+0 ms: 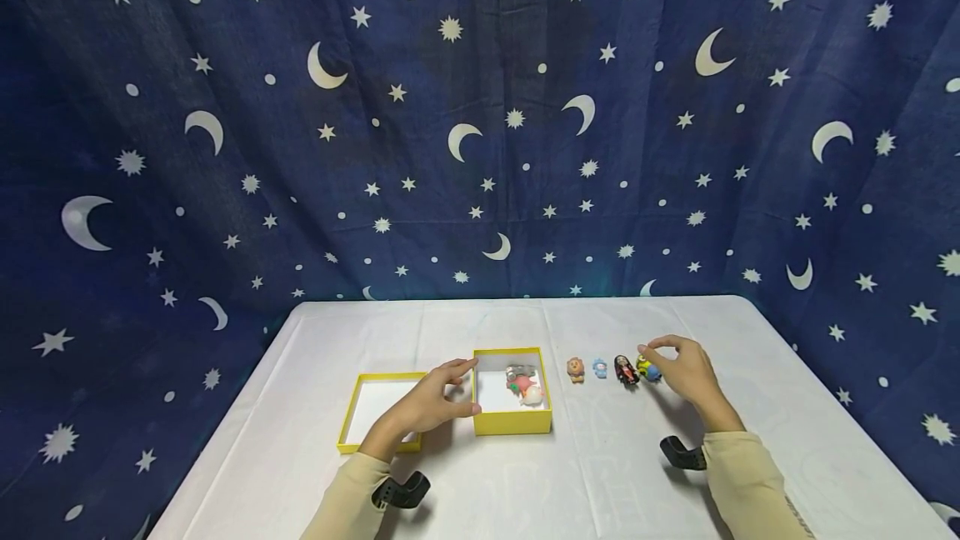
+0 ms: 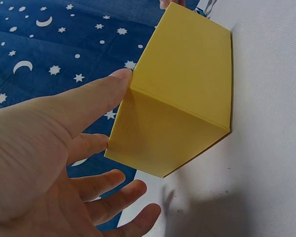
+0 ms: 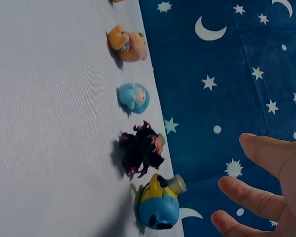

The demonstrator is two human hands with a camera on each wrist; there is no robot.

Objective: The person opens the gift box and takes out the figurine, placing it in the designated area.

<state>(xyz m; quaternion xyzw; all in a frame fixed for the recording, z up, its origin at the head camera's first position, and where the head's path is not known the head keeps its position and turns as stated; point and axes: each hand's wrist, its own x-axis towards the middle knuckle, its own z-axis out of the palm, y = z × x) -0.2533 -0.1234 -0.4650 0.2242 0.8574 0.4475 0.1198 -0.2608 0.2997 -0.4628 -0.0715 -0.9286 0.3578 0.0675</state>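
Note:
My left hand is at the left side of a yellow box; in the left wrist view its thumb and forefinger touch the box's upper edge near a corner, the other fingers spread free. Inside the box lie small figures: a grey one, a reddish one and a pale one. My right hand hovers beside a yellow-and-blue minion figure, fingers apart from it in the right wrist view. Left of the minion stand a black-haired doll, a light-blue figure and an orange lion-like figure.
A yellow-rimmed box lid with a white inside lies left of the box, partly behind my left hand. All of this is on a white-covered table. A dark blue curtain with moons and stars hangs behind it.

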